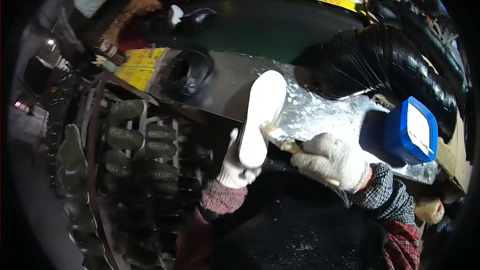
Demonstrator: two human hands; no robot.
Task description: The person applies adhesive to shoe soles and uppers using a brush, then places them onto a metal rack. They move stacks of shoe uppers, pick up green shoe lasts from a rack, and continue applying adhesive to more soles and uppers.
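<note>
My left hand (235,167), in a white knit glove, is closed around the heel end of a shoe (262,115). Its white sole faces up, and most of the upper is hidden beneath. A brush (280,138) is gripped in my gloved right hand (330,162), its whitened bristles touching the sole's edge near the narrow middle. Beneath lies a dark bench (232,77) smeared with white. To the right of that hand stands a blue tub (395,132) with a white substance inside.
Stacked glossy black boots (375,60) lie at the right. One black boot (192,72) rests on the bench's left part, near a yellow printed sheet (142,67). Below left, a rack (145,135) holds several dark green shoes. A dark green surface (270,25) lies beyond the bench.
</note>
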